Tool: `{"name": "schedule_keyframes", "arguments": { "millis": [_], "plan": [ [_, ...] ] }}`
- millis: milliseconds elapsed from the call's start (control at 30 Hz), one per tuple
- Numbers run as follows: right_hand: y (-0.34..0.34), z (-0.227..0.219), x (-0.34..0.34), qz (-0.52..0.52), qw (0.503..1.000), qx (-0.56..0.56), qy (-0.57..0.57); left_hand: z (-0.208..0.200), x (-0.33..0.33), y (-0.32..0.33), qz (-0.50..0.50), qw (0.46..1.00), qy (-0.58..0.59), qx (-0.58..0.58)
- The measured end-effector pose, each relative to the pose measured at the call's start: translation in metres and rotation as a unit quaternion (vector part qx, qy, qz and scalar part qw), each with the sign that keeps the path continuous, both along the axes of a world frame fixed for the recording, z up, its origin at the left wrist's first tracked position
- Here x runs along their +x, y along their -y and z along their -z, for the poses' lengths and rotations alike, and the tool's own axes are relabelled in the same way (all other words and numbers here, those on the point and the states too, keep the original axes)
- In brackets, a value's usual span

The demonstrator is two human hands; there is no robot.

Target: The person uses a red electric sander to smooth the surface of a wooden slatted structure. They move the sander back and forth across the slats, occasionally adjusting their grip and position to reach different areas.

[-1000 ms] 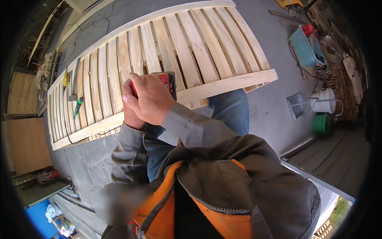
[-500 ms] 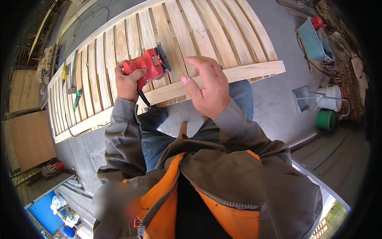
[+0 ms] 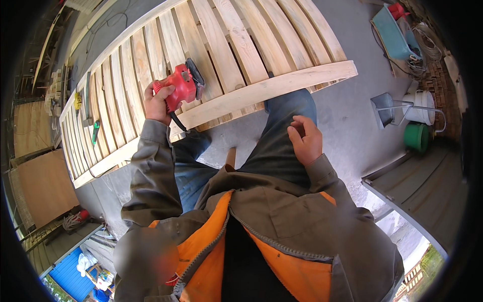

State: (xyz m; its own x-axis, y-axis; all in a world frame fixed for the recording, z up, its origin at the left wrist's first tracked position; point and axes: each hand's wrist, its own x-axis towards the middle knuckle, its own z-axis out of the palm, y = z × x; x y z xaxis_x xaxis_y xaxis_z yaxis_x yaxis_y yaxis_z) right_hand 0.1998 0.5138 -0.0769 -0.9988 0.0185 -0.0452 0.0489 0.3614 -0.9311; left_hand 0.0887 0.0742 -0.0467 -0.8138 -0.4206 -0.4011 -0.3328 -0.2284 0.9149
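Moved toward blue denim trouser leg: bare right hand, half-curled. Rounded red plastic sander: rear gripped in fingers of left hand, above grained pale-wood slats.

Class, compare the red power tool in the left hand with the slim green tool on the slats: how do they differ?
The red power tool is bulky; the slim green tool is narrow and much smaller. The red power tool is gripped by the left hand; the slim green tool lies untouched on the wooden slats. Both show against the slatted wood.
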Motion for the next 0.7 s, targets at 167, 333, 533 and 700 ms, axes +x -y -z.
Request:
{"name": "schedule_keyframes", "arguments": {
  "millis": [167, 333, 533, 700],
  "plan": [
    [0.001, 0.002, -0.011, 0.002, 0.999, 0.033, -0.025, 0.004, 0.000, 0.001, 0.011, 1.000, -0.006, 0.006],
    [0.000, 0.006, -0.011, 0.009, 0.999, 0.030, -0.018, 0.000, -0.002, -0.009, 0.013, 1.000, -0.007, -0.026],
    [0.001, 0.011, -0.014, 0.012, 0.999, 0.036, -0.024, -0.015, -0.001, -0.040, 0.037, 0.993, -0.024, -0.106],
    [-0.001, 0.011, -0.013, 0.015, 0.999, 0.039, -0.020, -0.011, -0.002, -0.058, 0.053, 0.986, -0.021, -0.157]
  ]
}}
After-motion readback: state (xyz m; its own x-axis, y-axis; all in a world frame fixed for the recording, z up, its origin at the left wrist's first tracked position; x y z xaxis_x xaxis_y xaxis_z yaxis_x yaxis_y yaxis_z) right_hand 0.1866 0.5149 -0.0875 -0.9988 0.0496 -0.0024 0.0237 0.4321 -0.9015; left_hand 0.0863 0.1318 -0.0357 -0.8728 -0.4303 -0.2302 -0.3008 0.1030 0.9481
